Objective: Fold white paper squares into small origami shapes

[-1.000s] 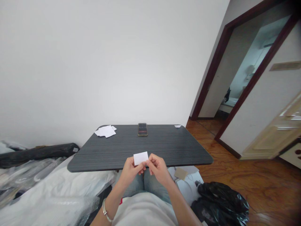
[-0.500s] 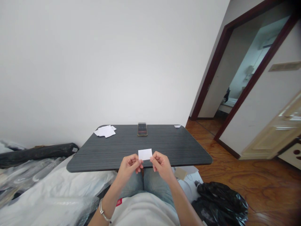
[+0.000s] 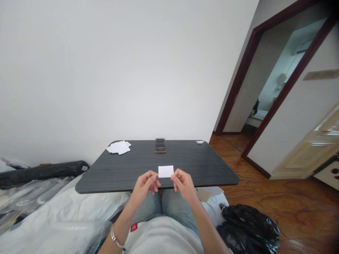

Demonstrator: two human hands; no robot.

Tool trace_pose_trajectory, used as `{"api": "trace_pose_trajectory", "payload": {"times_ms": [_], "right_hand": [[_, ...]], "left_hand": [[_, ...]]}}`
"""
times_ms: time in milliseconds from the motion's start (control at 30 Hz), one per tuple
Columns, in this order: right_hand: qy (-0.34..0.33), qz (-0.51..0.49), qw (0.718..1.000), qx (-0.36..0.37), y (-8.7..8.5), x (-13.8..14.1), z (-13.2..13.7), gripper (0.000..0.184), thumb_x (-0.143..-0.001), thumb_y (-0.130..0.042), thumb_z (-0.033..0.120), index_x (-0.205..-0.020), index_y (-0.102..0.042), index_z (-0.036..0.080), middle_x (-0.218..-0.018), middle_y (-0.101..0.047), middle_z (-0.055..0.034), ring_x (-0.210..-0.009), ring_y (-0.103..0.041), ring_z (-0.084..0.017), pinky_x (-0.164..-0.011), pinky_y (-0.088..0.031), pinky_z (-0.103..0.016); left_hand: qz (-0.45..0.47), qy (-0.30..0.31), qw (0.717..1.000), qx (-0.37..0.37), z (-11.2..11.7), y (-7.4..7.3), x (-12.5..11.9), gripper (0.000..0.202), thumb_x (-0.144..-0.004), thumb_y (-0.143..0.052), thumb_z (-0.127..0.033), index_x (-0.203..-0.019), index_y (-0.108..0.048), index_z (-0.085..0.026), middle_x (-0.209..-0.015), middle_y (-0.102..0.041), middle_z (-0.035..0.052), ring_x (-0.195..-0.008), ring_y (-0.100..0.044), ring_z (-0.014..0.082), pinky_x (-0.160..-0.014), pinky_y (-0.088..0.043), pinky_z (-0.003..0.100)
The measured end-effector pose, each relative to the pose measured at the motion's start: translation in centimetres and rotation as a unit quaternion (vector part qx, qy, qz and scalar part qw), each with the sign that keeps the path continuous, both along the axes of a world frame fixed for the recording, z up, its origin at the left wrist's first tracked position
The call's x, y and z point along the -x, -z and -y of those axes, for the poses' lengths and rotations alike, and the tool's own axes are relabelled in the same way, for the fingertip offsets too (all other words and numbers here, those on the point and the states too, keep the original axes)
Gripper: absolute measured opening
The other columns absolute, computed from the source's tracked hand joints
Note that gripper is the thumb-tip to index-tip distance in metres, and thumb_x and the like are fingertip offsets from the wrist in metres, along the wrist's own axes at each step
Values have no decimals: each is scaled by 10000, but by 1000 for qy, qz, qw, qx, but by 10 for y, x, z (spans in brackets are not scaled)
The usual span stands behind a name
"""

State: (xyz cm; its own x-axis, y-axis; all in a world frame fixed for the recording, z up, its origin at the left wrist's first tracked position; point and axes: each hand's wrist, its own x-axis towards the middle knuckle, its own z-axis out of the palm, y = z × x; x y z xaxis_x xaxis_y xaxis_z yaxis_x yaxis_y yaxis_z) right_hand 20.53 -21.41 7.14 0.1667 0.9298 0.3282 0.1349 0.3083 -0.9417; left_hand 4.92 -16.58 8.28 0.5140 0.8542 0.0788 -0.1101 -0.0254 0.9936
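Observation:
A small blank white paper card (image 3: pixel 165 171) is held up above the near edge of the table. My right hand (image 3: pixel 183 182) pinches its lower right corner between thumb and fingers. Just off the card's left edge is my left hand (image 3: pixel 146 184), its fingers loosely curled and a little apart, with nothing visible in them. Both palms face inward, and the card's face is tilted toward me.
On the dark table (image 3: pixel 137 165) lies a loose pile of white papers (image 3: pixel 119 147) at the far left. A phone (image 3: pixel 160 145) leans on a stand at the back middle. A small folded white paper (image 3: pixel 200 142) sits far right. Black plastic bags (image 3: pixel 249 225) rest on the floor.
The card has shifted slightly right and up with my right hand. My left thumb has come off its lower left corner, and the left fingers have loosened.

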Motion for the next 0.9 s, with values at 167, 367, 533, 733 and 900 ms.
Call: {"api": "trace_pose_trajectory", "payload": {"times_ms": [167, 367, 533, 733, 900], "right_hand": [[-26, 9, 1000, 5, 3, 8, 0, 248, -778, -462, 340, -598, -427, 173, -396, -370, 79, -330, -336, -53, -351, -261, -163], [-34, 6, 999, 12, 2, 14, 0, 192, -751, -497, 302, -626, -469, 159, -451, -438, 56, -361, -369, -53, -354, -284, -158], [-69, -30, 997, 24, -3, 19, 2, 163, -745, -491, 293, -728, -542, 139, -521, -475, 33, -384, -380, -55, -341, -298, -157], [-76, -45, 996, 33, -2, 17, -1, 168, -721, -517, 305, -681, -531, 142, -460, -450, 52, -337, -359, -48, -331, -295, -164], [-36, -76, 996, 37, -3, 1, -1, 221, -714, -535, 314, -581, -445, 163, -408, -434, 66, -326, -380, -47, -335, -286, -155]], "left_hand": [[-18, 11, 1000, -11, 1, 1, -5, 274, -696, -558, -379, -716, -536, -106, -568, -590, 22, -410, -481, 69, -374, -352, 157], [-30, 11, 999, -41, -1, 6, -6, 260, -711, -550, -361, -697, -550, -102, -537, -557, 2, -402, -457, 60, -383, -340, 158], [-61, 13, 994, -94, 3, 4, -9, 262, -733, -521, -362, -685, -555, -107, -530, -527, -9, -438, -460, 75, -406, -346, 167], [-68, 8, 992, -108, 8, -1, -9, 261, -735, -515, -363, -684, -559, -110, -515, -517, -10, -442, -451, 86, -421, -350, 180], [-62, -20, 994, -86, 0, 0, 2, 243, -731, -525, -354, -708, -539, -112, -504, -511, -17, -415, -431, 70, -404, -329, 168]]}}
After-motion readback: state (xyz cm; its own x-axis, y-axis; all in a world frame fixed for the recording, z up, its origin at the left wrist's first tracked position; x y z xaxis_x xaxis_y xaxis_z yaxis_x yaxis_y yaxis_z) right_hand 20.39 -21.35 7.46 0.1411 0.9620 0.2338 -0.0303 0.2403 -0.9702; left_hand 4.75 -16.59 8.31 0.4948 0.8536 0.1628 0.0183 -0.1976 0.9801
